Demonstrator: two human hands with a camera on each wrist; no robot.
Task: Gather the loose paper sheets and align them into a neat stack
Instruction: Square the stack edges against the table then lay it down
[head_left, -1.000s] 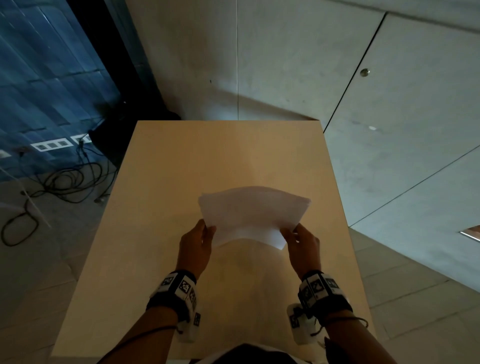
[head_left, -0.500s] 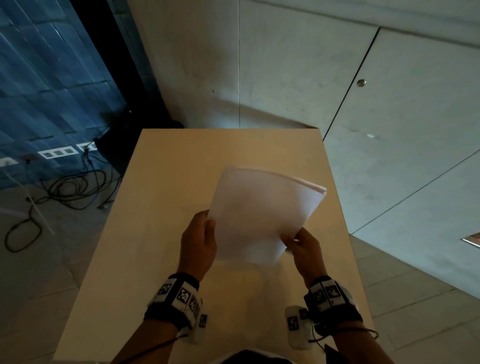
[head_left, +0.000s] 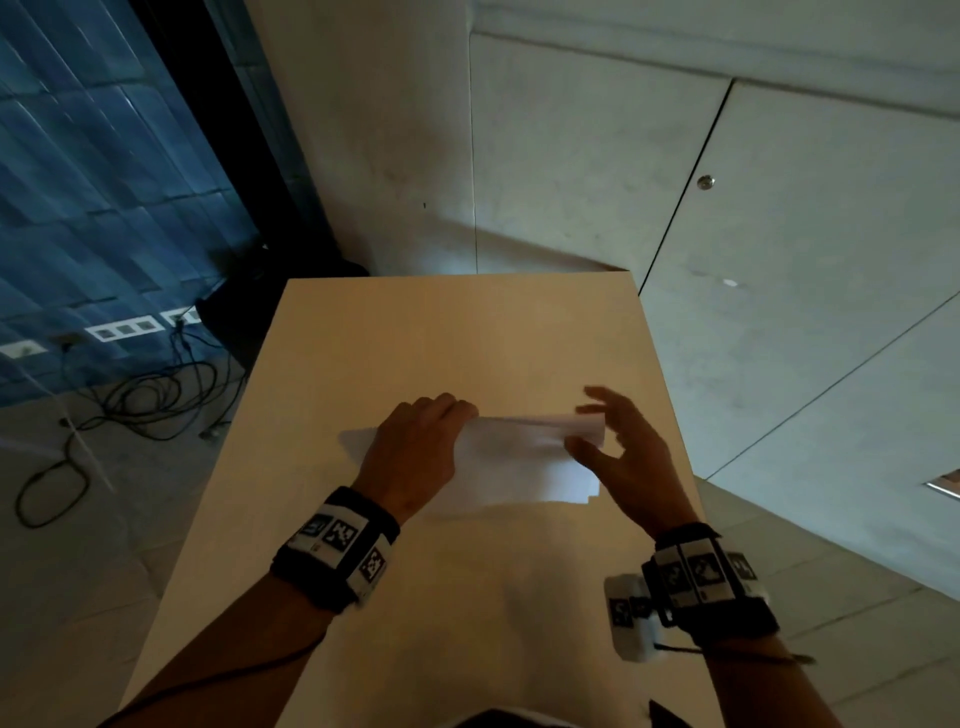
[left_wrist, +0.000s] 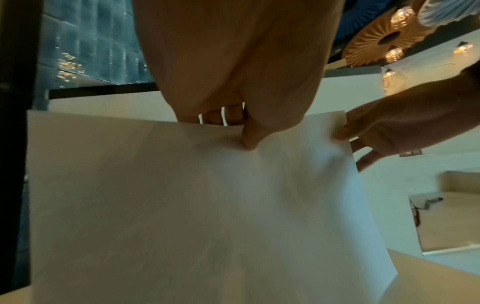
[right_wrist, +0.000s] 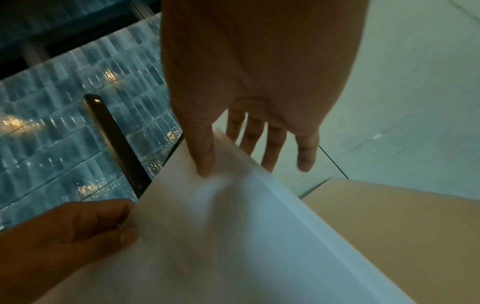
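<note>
Paper stack sits centre of the head frame, held on edge over the table; lower edge looks down at or near the tabletop, contact not clear. Long axis runs left-right across the frame, top edge between the two hands. Left hand grips the top edge from above, left of centre: the left wrist view shows its thumb pressed on the near face and fingers curled over behind, so it pinches the sheets. One sheet corner pokes out left of that hand, so not flush yet. Right hand is at the right end of the stack; in the right wrist view its thumb lies on the near face at the upper corner and its straight, spread fingers go behind and past the edge. A light hold at most, not a curled grip; whether the fingers touch the back I can't tell. The right edge shows layered sheet edges, slightly stepped. Key relation: stack hangs below the left pinch, with the offset showing at both ends, so I'd judge the right hand, flat at the short edge, is placed to push inward along the long axis or steady it for a tap down on the table. Risk: the loose right hold lets sheets fan. Cables on the floor at left, irrelevant.
</note>
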